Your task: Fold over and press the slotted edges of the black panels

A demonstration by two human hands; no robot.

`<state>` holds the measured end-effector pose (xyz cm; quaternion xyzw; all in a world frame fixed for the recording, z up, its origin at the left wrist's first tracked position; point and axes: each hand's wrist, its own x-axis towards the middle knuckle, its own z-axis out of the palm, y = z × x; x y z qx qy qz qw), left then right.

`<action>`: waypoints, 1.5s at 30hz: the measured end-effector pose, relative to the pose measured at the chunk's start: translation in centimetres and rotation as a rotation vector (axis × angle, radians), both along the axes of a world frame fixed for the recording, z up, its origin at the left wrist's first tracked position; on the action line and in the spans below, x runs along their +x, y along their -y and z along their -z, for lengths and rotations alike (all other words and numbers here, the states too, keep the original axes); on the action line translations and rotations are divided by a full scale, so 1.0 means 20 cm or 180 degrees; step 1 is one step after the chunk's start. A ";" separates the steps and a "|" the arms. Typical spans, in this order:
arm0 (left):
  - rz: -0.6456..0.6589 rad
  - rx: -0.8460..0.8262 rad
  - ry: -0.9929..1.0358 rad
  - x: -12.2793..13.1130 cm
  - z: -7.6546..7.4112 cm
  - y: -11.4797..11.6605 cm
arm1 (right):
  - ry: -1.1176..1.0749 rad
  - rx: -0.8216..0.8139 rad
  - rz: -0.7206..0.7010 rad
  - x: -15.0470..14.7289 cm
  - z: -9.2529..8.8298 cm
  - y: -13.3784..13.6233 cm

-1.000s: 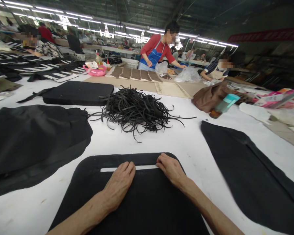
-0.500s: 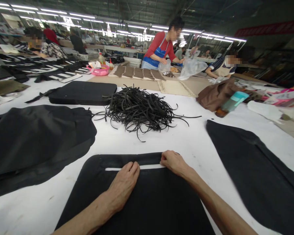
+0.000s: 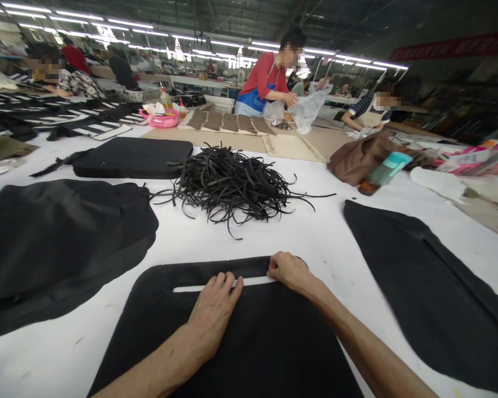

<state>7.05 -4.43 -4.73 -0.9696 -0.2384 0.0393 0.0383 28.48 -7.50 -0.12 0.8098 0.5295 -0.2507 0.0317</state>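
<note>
A black fabric-like panel (image 3: 265, 337) with rounded corners lies flat before me. A narrow white band (image 3: 186, 289) runs along its far edge; whether this is tape or a slot showing the table, I cannot tell. My left hand (image 3: 218, 309) rests palm down on the panel, fingertips across the middle of the band and fingers slightly apart. At the band's right end, near the panel's far right corner, my right hand (image 3: 288, 271) is closed in a pinch. What its fingertips grip is hidden.
Beyond the panel lies a heap of thin black strips (image 3: 236, 185). A stack of black pieces (image 3: 135, 157) sits behind left. Black sheets flank me at left (image 3: 62, 243) and right (image 3: 431, 287). A teal-lidded bottle (image 3: 384, 174) leans by brown cloth (image 3: 357, 157). Several people work farther off.
My left hand has shifted slightly right along the band, its fingers spreading a little. My right hand keeps its pinch at the band's end. The co-worker in red has moved a plastic bag.
</note>
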 end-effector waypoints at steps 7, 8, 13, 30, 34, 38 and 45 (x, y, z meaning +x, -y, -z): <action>-0.0066 0.0077 0.0057 0.08 -0.03 0.04 | -0.0044 -0.0009 -0.0006 0.00 0.00 -0.01; 0.0020 0.0105 0.0036 0.09 -0.03 0.05 | -0.0039 -0.0020 -0.0006 0.00 0.00 -0.01; 0.0176 0.0193 -0.0057 0.12 -0.04 0.06 | 0.0006 -0.0086 0.0000 0.00 -0.02 -0.02; -0.0328 0.0296 -0.0435 0.29 -0.11 0.11 | 0.0020 0.0039 0.0058 0.04 -0.03 -0.02; -0.0331 0.0258 -0.0444 0.29 -0.13 0.11 | -0.0275 0.0294 -0.0024 0.14 -0.02 0.01; -0.0367 0.0192 -0.0427 0.30 -0.14 0.11 | -0.0554 0.0447 -0.0147 0.21 -0.03 0.04; -0.0391 0.0183 -0.0437 0.29 -0.14 0.11 | -0.0486 0.0475 -0.0350 0.12 0.03 0.06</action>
